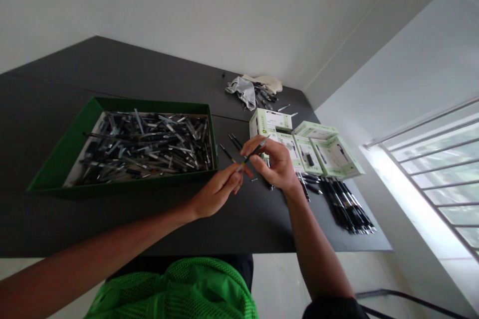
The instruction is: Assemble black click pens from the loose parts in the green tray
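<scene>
A slim dark pen with a pale, pointed end slants up to the right between my two hands. My left hand pinches its lower end, fingers closed. My right hand has thumb and fingers closed about its upper part. Several loose pen parts lie on the dark table just behind my left hand. One small short piece rests below the pen, between the hands. Light green and white cartons stand directly beyond my right hand, which partly hides them.
To the left, a green box holds a heap of mixed pen parts. A row of black pens lies at the right edge, with more pens by the cartons. Crumpled cloths or gloves and a pen pile sit at the back, near the wall.
</scene>
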`<state>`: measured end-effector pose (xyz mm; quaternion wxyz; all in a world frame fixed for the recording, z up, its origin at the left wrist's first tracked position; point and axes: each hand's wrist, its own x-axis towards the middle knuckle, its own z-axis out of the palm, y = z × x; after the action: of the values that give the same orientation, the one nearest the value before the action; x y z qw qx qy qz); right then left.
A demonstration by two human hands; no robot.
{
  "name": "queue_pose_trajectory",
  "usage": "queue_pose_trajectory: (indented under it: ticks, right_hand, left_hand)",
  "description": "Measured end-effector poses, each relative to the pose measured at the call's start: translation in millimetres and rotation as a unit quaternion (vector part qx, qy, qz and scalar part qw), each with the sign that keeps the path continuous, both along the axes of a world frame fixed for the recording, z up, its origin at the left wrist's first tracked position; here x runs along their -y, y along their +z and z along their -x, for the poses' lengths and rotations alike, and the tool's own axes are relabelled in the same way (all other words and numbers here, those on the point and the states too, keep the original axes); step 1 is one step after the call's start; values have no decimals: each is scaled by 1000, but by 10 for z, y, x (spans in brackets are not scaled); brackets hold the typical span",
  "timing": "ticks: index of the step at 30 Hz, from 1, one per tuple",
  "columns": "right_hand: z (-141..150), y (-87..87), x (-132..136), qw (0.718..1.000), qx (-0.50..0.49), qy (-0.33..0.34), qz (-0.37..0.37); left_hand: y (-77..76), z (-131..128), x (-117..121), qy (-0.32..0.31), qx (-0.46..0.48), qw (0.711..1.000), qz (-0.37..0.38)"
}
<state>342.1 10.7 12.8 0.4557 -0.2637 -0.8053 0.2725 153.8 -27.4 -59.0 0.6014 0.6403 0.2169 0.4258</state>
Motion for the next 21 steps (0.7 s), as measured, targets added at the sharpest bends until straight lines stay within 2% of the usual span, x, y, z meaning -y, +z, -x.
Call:
queue_pose_trajectory:
  ticks: [4, 15, 18, 21]
  right_hand:
    - [-51, 17, -1, 1000, 4, -15, -12]
    - [-65, 94, 20, 991, 117, 23, 55]
    - [-190, 131, 138, 973, 204, -72, 78]
    - [-343, 59, 329, 923, 332, -188, 56]
  left_hand:
    - [-22, 11, 1, 2, 5, 1000, -6]
    - [-52, 5, 5, 5, 5, 1000, -8]
    - [-61, 13, 9, 1, 13, 1000, 3]
    - [-66, 21, 20, -7, 13, 1000, 15]
